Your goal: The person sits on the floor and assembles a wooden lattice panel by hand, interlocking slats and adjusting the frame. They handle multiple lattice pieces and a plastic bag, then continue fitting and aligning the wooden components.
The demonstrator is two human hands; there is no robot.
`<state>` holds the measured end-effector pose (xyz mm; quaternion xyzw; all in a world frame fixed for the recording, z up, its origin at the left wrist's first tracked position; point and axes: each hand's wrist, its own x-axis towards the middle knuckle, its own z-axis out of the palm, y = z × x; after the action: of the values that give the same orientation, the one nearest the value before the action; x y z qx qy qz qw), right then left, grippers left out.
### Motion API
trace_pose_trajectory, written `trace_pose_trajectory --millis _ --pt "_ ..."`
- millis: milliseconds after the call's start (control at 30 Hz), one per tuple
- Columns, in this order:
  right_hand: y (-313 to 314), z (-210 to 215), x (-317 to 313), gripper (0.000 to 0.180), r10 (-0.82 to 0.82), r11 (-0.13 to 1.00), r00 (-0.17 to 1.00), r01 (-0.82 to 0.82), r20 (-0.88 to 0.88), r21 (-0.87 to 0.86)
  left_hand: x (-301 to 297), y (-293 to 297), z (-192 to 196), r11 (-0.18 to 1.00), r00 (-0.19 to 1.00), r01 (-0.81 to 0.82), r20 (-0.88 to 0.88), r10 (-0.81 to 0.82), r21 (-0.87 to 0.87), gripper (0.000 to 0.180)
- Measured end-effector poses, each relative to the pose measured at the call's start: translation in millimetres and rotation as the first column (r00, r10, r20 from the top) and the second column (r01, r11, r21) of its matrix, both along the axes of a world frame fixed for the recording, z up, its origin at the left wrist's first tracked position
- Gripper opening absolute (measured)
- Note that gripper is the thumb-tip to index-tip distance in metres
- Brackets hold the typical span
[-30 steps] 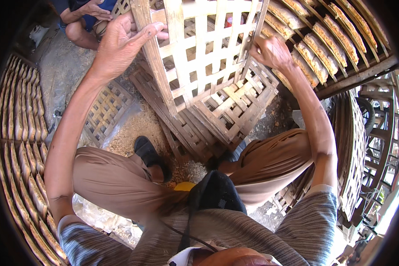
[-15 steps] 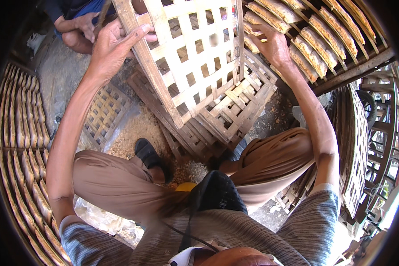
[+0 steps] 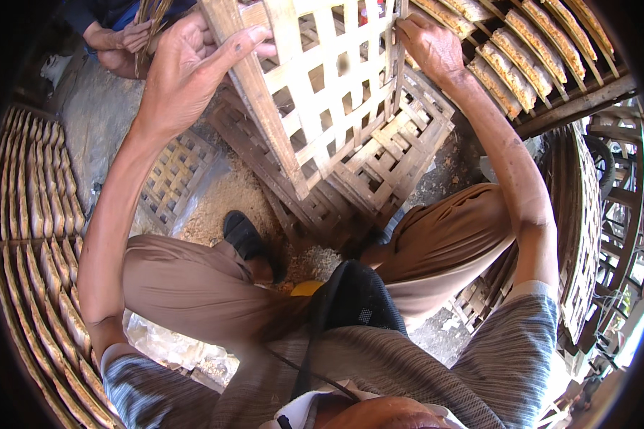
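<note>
At the far left, racks of drying strips (image 3: 28, 214) curve round us. Our left hand (image 3: 186, 71) wraps its fingers (image 3: 247, 43) around the thick side rail of the bamboo lattice panel (image 3: 329, 93), which we hold upright above a stack of similar panels (image 3: 365, 171). Our right hand (image 3: 429, 46) clamps the opposite edge. We judge the panel light and stiff but rough, with slats that could crack, so the frame rails are best to grip.

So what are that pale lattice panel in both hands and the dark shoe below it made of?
The pale square lattice panel looks like unfinished wood or split bamboo: flat crossed slats, matte, with visible grain. The dark slip-on shoe looks like rubber or plastic, smooth and dull; which one I cannot tell.
</note>
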<state>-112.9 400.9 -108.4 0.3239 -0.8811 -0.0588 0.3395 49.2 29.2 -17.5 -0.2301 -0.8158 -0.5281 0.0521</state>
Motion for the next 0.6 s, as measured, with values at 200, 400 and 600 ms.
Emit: trace_pose_trajectory --millis 200,400,600 --pt "12 -8 -6 0.021 0.011 0.993 0.999 -0.007 -0.038 0.122 -1 -6 -9 1.000 0.998 0.031 -0.053 -0.031 0.002 0.037" --pt "16 -8 -12 0.023 -0.015 0.986 1.000 0.017 -0.015 0.167 4 -1 -3 0.998 0.999 0.043 -0.024 -0.042 0.054 0.034" --pt "15 -9 -17 0.016 0.001 0.999 0.997 -0.005 0.078 0.050 -8 -3 -18 0.985 0.996 0.041 -0.088 -0.027 0.165 0.031"
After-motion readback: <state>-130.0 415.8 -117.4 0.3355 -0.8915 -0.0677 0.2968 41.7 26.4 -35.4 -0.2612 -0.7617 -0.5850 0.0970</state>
